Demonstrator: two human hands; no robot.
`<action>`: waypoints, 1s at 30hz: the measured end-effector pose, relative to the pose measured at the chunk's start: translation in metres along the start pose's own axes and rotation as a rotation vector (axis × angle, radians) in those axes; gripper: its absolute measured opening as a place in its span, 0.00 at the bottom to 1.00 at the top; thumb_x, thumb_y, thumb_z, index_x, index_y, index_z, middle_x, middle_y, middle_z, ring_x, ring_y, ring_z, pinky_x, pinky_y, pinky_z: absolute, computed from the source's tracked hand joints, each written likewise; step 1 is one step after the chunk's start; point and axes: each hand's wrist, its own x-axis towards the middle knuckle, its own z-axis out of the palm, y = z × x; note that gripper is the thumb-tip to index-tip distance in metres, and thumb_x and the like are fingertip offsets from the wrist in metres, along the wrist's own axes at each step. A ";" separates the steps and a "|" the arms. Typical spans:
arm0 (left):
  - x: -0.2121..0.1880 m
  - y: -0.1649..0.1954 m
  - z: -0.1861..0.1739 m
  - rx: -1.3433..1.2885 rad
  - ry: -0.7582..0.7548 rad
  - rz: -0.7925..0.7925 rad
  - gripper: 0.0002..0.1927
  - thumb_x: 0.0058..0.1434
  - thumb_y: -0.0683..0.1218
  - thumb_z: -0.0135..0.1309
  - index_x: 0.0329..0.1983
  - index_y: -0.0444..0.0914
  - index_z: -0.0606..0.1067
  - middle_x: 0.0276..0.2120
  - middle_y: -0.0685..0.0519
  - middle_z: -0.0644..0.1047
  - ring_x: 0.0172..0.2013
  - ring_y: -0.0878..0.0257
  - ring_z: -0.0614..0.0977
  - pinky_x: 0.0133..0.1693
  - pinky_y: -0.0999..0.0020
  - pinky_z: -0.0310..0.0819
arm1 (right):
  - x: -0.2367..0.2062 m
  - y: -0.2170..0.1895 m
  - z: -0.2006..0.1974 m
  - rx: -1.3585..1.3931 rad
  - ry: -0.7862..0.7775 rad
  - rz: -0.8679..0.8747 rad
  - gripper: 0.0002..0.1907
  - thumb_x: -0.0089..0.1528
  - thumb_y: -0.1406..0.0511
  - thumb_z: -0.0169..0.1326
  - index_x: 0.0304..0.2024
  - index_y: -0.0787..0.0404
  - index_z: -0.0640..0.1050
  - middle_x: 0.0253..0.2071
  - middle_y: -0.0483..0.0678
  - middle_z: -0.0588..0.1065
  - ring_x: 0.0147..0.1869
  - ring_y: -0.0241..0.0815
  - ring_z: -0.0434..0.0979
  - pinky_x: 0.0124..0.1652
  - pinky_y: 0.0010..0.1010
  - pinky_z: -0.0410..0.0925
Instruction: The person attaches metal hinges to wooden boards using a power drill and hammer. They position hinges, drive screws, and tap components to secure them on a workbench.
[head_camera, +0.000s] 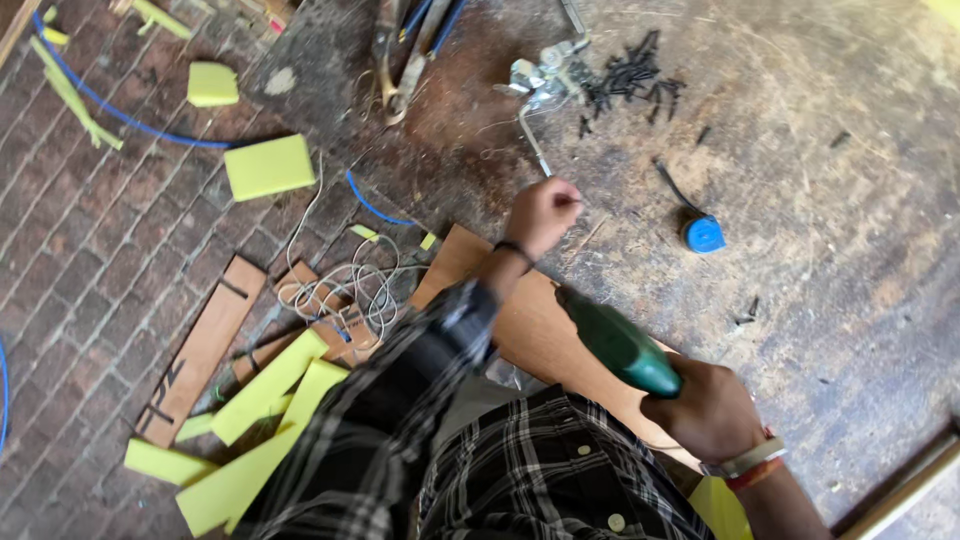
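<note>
Right hand (710, 410) grasping green drill (620, 345); left hand (540, 215) pinching screw (572, 202). Risk: bit slipping off screw, jabbing fingers.

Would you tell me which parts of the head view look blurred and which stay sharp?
In the head view, the green tool in the right hand and the plaid sleeve are motion-smeared; the black screws and blue cap look sharper; lighting is even daylight.
</note>
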 end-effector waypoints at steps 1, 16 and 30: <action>-0.018 -0.010 -0.026 -0.222 -0.017 -0.158 0.11 0.60 0.43 0.60 0.45 0.39 0.77 0.28 0.51 0.82 0.27 0.62 0.83 0.30 0.69 0.77 | 0.002 0.004 0.002 0.111 0.005 -0.044 0.19 0.47 0.61 0.65 0.41 0.57 0.83 0.23 0.55 0.80 0.28 0.50 0.81 0.34 0.40 0.73; -0.181 -0.079 -0.108 -1.482 0.249 -0.720 0.11 0.73 0.48 0.51 0.42 0.35 0.75 0.35 0.50 0.78 0.36 0.64 0.84 0.40 0.74 0.85 | 0.022 -0.059 0.024 0.135 -0.119 -0.354 0.11 0.47 0.66 0.65 0.29 0.67 0.81 0.13 0.49 0.75 0.17 0.38 0.73 0.20 0.36 0.67; -0.177 -0.095 -0.109 -1.574 0.265 -0.780 0.10 0.72 0.47 0.52 0.39 0.35 0.75 0.32 0.52 0.78 0.32 0.66 0.83 0.35 0.75 0.85 | 0.020 -0.087 0.022 0.041 -0.151 -0.317 0.16 0.49 0.65 0.63 0.40 0.64 0.82 0.11 0.51 0.78 0.13 0.40 0.80 0.18 0.34 0.73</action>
